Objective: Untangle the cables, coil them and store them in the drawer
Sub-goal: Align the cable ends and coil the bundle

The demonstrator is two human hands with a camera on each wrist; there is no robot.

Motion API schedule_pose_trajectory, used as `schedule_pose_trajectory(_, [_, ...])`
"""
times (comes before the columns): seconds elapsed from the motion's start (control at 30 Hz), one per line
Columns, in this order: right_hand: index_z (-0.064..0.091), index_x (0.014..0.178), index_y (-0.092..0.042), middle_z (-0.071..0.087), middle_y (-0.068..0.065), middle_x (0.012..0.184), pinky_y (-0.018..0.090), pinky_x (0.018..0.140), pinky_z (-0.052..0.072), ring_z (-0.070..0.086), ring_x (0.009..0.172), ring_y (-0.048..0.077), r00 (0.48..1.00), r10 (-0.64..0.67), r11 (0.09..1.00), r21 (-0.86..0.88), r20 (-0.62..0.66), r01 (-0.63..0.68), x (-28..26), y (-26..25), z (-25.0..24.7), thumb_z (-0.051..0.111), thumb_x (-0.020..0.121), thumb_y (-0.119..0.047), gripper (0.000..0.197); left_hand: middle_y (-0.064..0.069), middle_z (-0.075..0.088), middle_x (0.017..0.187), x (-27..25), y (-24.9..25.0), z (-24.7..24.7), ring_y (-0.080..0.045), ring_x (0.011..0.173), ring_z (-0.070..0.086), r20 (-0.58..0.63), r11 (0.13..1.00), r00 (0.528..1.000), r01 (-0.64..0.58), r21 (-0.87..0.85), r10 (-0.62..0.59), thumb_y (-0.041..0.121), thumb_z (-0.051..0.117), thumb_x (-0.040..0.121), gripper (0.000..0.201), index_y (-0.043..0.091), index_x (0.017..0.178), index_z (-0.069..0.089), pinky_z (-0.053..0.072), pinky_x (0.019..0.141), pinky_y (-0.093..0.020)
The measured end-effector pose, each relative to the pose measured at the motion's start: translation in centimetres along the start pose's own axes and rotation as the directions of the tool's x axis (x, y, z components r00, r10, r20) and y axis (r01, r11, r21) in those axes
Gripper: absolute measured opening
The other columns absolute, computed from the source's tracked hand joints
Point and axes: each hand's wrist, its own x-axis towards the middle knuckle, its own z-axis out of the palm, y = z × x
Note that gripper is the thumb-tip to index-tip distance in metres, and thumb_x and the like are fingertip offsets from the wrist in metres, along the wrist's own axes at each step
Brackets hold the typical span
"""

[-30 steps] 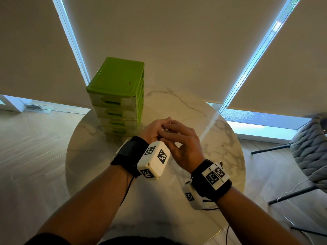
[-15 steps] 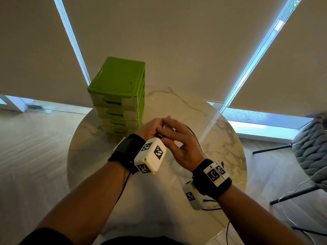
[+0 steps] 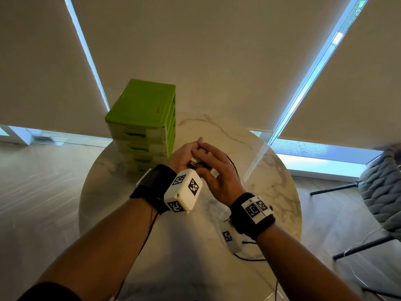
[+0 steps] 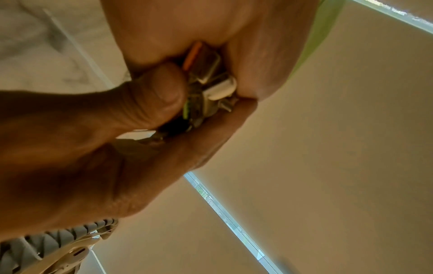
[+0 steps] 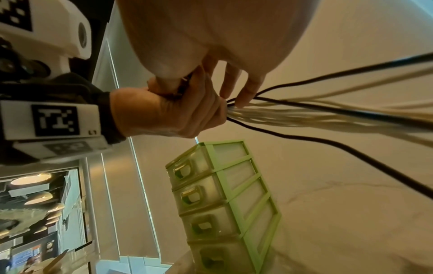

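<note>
Above the round marble table [image 3: 271,174] my two hands meet round a bundle of cables [image 3: 196,163]. My left hand [image 3: 184,153] grips the bundle in its fist. The plug ends, one white [image 4: 220,89] and one with an orange tab, stick out by its thumb. My right hand [image 3: 219,172] curls over the same ends, its fingers on the strands. In the right wrist view the white and black cables [image 5: 316,115] fan out to the right of the left hand [image 5: 168,115]. The green drawer unit [image 3: 143,118] stands behind, left of the hands, with all its drawers [image 5: 199,194] shut.
A grey knitted chair [image 3: 382,181] stands to the right of the table. Thin black leads [image 3: 247,258] from the wrist cameras lie near the table's front right edge. Closed blinds hang behind the table.
Both hands stay together on the bundle. The right fingers have slid over the left hand, the plug ends now show between them, and a black cable hangs by the right hand.
</note>
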Motion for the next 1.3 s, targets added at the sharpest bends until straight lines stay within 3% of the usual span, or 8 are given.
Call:
schedule_pose_trajectory(0.13, [0.058, 0.131, -0.022, 0.047, 0.0, 0.141, 0.042, 0.105, 0.043, 0.045, 0.131, 0.016, 0.999, 0.024, 0.999, -0.036, 0.037, -0.023, 0.3, -0.5, -0.6, 0.06, 0.089, -0.041, 0.046, -0.002, 0.054, 0.048, 0.6, 0.4, 0.7, -0.013, 0.042, 0.057, -0.031, 0.993, 0.999, -0.034, 0.116, 0.038, 0.04, 0.037, 0.101, 0.049, 0.009, 0.066, 0.05, 0.048, 0.043, -0.02])
schedule_pose_trajectory(0.3, [0.071, 0.112, -0.018, 0.059, -0.002, 0.127, 0.04, 0.097, 0.047, 0.053, 0.119, 0.014, 0.989, 0.039, 0.999, -0.01, -0.146, -0.041, 0.8, -1.1, -0.6, 0.065, 0.087, -0.031, 0.029, 0.003, 0.04, 0.04, 0.9, 0.5, 1.6, -0.009, 0.032, 0.04, -0.001, 1.0, 1.0, -0.014, 0.018, 0.014, 0.041, 0.043, 0.098, 0.057, 0.013, 0.049, 0.045, 0.039, 0.035, -0.015])
schedule_pose_trajectory(0.6, [0.06, 0.124, -0.036, 0.059, -0.01, 0.129, 0.043, 0.103, 0.045, 0.052, 0.124, 0.011, 0.966, 0.219, 0.965, 0.176, -0.137, -0.194, 2.1, -1.8, -3.5, 0.066, 0.086, -0.025, 0.04, 0.007, 0.035, 0.037, 0.5, 0.8, 1.0, -0.004, 0.032, 0.037, 0.026, 0.989, 0.999, -0.03, 0.147, 0.026, 0.04, 0.047, 0.095, 0.036, 0.013, 0.071, 0.048, 0.043, 0.044, -0.017])
schedule_pose_trajectory(0.73, [0.038, 0.142, -0.034, 0.048, 0.002, 0.141, 0.036, 0.109, 0.037, 0.044, 0.131, 0.018, 0.879, 0.417, 0.903, -0.213, 0.231, -0.373, 3.7, 0.1, -5.4, 0.068, 0.078, -0.015, 0.073, 0.01, 0.031, 0.034, -0.6, 0.5, 1.7, -0.003, 0.03, 0.036, 0.148, 0.989, 0.989, -0.042, 0.142, 0.021, 0.029, 0.041, 0.098, 0.029, 0.009, 0.082, 0.055, 0.048, 0.045, -0.018])
schedule_pose_trajectory(0.83, [0.062, 0.091, -0.019, 0.066, 0.004, 0.087, 0.036, 0.078, 0.052, 0.066, 0.086, 0.024, 0.842, 0.465, 0.879, -0.251, 0.273, -0.405, 4.9, 0.1, -5.0, 0.059, 0.089, -0.016, 0.004, 0.009, 0.032, 0.034, -1.7, 0.2, 2.3, -0.002, 0.03, 0.037, 0.22, 0.987, 0.976, -0.032, 0.155, -0.002, 0.021, 0.047, 0.088, 0.02, 0.007, 0.088, 0.061, 0.048, 0.044, -0.018])
schedule_pose_trajectory(0.9, [0.046, 0.06, -0.022, 0.051, -0.003, 0.06, 0.034, 0.061, 0.043, 0.054, 0.064, 0.025, 0.862, 0.428, 0.875, -0.361, 0.271, -0.321, 5.9, 0.4, -4.9, 0.051, 0.09, -0.011, 0.032, 0.009, 0.033, 0.035, -2.4, -0.4, 2.1, -0.003, 0.031, 0.038, 0.241, 0.992, 0.97, -0.005, 0.123, -0.025, 0.016, 0.048, 0.085, 0.022, 0.005, 0.095, 0.065, 0.047, 0.044, -0.017])
schedule_pose_trajectory(1.03, [0.038, 0.056, -0.024, 0.064, 0.0, 0.066, 0.034, 0.062, 0.048, 0.058, 0.063, 0.023, 0.889, 0.373, 0.86, -0.459, 0.264, -0.224, 7.5, 1.4, -4.3, 0.055, 0.084, -0.007, 0.038, 0.009, 0.034, 0.038, -3.4, -2.4, 2.1, -0.004, 0.034, 0.041, 0.292, 0.998, 0.955, 0.049, 0.026, -0.055, 0.012, 0.047, 0.087, 0.028, 0.002, 0.106, 0.065, 0.046, 0.045, -0.019])
schedule_pose_trajectory(1.3, [0.033, 0.051, -0.024, 0.039, -0.005, 0.048, 0.03, 0.053, 0.039, 0.036, 0.046, 0.017, 0.925, 0.328, 0.908, -0.334, 0.194, -0.252, 8.5, 0.2, -2.2, 0.05, 0.095, -0.049, 0.053, 0.005, 0.051, 0.041, -5.2, -3.1, 2.0, -0.012, 0.047, 0.058, 0.447, 0.992, 0.888, 0.064, 0.109, -0.106, 0.013, 0.05, 0.082, 0.024, 0.01, 0.088, 0.073, 0.055, 0.069, -0.03])
